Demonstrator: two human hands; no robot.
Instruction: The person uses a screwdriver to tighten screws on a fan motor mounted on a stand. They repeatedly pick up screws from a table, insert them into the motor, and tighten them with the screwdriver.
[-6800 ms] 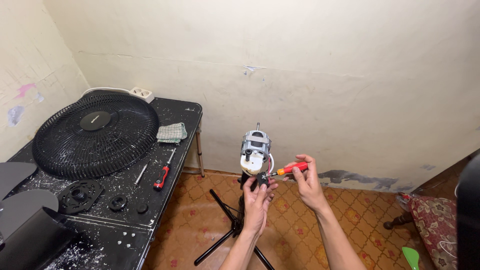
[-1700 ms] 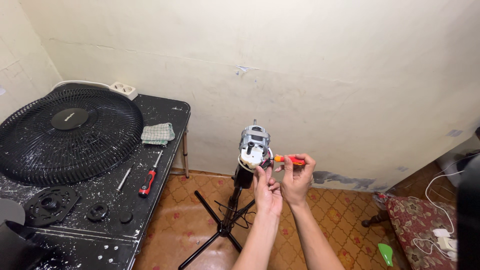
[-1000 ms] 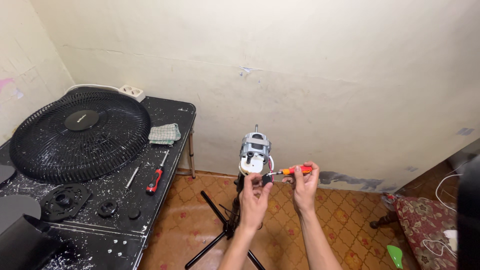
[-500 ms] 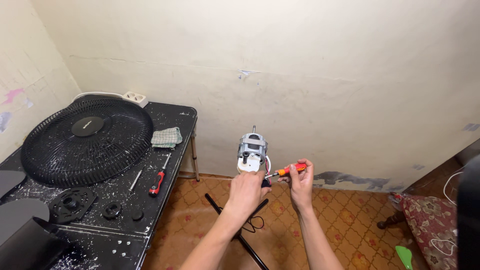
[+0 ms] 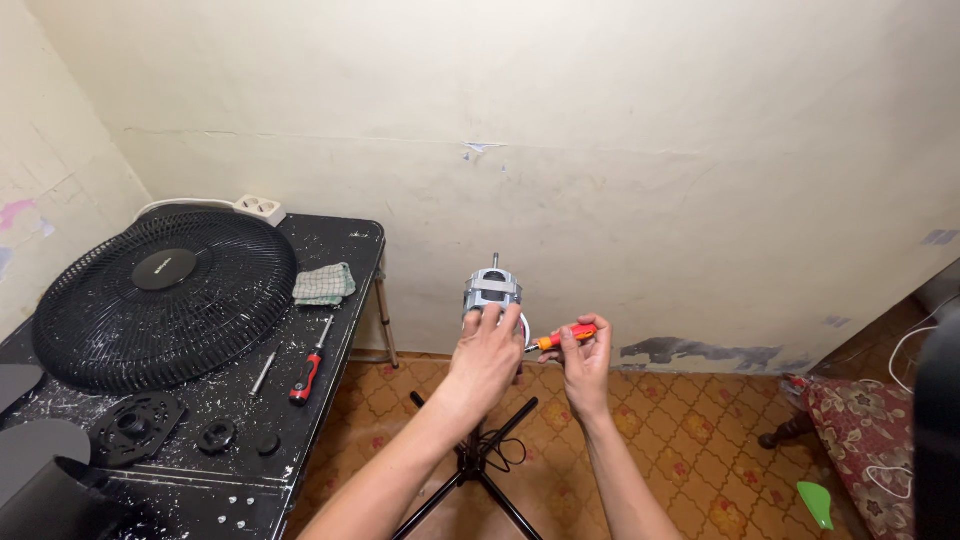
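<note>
Head view: left hand wraps its grip around the fan motor atop the stand, just off the desk's right edge. Right hand pinches the red-handled screwdriver, tip at the motor. Judged step: working a screw; next needs steady alignment.

Light was warm and even across the cream wall, fairly bright, with no harsh glare. Soft shadows sat under the black table. Focus held sharp mid-frame; the right edge went dark and blurred, and lines bowed slightly at the corners.
</note>
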